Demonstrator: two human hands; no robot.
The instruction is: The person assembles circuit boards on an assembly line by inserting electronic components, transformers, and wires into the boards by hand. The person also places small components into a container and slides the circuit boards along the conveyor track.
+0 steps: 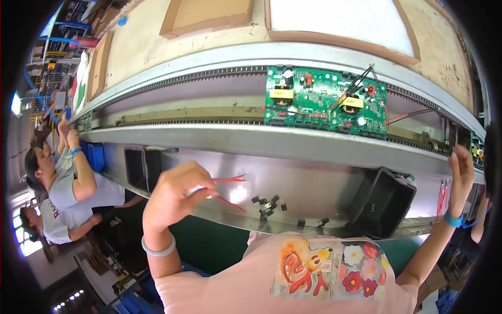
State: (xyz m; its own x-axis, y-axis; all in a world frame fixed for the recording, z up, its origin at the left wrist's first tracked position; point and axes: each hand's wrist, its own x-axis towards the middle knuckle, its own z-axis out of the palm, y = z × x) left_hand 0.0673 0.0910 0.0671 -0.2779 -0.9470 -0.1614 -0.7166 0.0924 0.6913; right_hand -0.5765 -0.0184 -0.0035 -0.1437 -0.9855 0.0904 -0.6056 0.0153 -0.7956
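Note:
My left hand is closed around a few thin red wires, whose ends stick out to the right over the metal bench. Raised at the right end of the track, my right hand has its fingers bent in toward the thumb; whatever they hold, if anything, does not show. It is beside a second green circuit board, partly cut off by the picture's rim. A larger green circuit board rests on the track, with yellow transformers and red and black wires attached. More red wires lie below my right hand.
Several small black components lie loose on the metal bench. A black bin stands at the right, another black bin at the left. Cardboard trays sit beyond the chain track. Two people are at the far left.

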